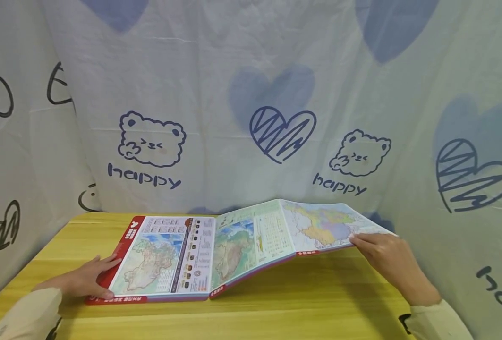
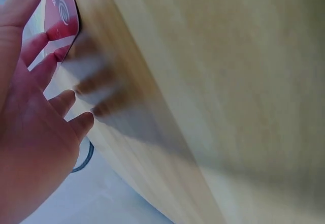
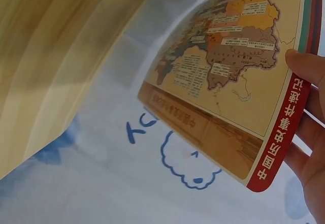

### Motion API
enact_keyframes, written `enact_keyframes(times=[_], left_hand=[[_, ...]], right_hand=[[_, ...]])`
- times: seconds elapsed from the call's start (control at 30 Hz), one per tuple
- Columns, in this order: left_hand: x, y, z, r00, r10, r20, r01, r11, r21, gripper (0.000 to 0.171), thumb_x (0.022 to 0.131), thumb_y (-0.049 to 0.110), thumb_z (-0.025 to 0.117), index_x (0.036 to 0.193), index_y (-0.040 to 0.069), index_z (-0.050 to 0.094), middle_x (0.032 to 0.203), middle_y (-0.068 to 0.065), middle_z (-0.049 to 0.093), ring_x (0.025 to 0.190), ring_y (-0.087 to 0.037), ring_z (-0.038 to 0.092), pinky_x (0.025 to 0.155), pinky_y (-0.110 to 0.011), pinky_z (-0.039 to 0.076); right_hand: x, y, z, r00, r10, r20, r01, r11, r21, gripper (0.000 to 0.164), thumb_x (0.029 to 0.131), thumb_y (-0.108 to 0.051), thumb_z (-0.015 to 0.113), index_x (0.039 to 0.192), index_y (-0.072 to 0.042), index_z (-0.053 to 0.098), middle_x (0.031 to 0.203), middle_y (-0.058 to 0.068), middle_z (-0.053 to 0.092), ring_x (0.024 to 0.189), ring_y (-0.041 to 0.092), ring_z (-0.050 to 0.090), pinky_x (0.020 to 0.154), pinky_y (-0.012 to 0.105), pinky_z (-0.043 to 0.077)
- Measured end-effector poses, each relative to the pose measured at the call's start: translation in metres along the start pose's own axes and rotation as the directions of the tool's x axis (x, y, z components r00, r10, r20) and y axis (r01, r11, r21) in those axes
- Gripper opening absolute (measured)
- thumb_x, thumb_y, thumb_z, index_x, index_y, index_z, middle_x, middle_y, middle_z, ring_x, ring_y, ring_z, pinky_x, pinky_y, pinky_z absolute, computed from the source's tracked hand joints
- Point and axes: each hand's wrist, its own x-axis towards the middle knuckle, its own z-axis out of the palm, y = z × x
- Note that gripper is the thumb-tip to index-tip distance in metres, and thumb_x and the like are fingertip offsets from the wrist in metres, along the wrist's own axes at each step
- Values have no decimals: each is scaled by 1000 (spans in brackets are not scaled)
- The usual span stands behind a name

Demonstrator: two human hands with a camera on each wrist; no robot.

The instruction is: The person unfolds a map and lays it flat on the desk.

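Observation:
A fold-out map (image 1: 233,250) with several printed panels stretches across the yellow wood-grain table in the head view. Its red-bordered left panel (image 1: 153,255) lies on the table, while the panels to the right rise off it in a zigzag. My left hand (image 1: 85,278) rests on the left edge with fingers and thumb spread; in the left wrist view its fingertips touch the red corner (image 2: 63,13). My right hand (image 1: 384,259) pinches the raised right panel (image 1: 323,224) near its front edge. That panel's underside (image 3: 238,56) shows another map and a red strip with Chinese characters.
The yellow table (image 1: 276,311) runs out in front of and beneath the raised panels. A white cloth (image 1: 216,141) with blue hearts, bears and "happy" lettering hangs behind the table and along both sides, close behind the map's back edge.

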Motion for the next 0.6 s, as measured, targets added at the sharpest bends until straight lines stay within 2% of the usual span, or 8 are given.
enact_keyframes(times=[0.27, 0.47, 0.6], left_hand=[[-6, -1, 1, 999, -36, -21, 36, 999, 22, 104, 74, 48, 78, 144, -10, 28, 143, -40, 20, 124, -65, 8, 95, -77, 22], [-7, -8, 1, 999, -18, -34, 19, 999, 40, 99, 77, 47, 76, 143, -12, 30, 142, -39, 22, 123, -66, 9, 94, -77, 22], [-9, -10, 1, 999, 5, -49, -3, 999, 51, 96, 78, 45, 75, 141, -13, 32, 142, -39, 23, 123, -67, 10, 94, -78, 21]], right_hand=[[-23, 6, 11, 1000, 0, 20, 0, 1000, -16, 66, 106, -41, 25, 84, -8, 78, 81, 3, 72, 63, 26, 65, 51, 43, 52], [-38, 5, 20, 999, 16, 47, -14, 1000, -27, 70, 106, -44, 22, 82, -10, 79, 82, 1, 72, 64, 24, 66, 50, 41, 52], [-48, 2, 24, 994, 14, 108, -13, 1000, -11, 75, 105, -45, 16, 83, -10, 79, 82, 2, 72, 64, 23, 66, 51, 39, 53]])
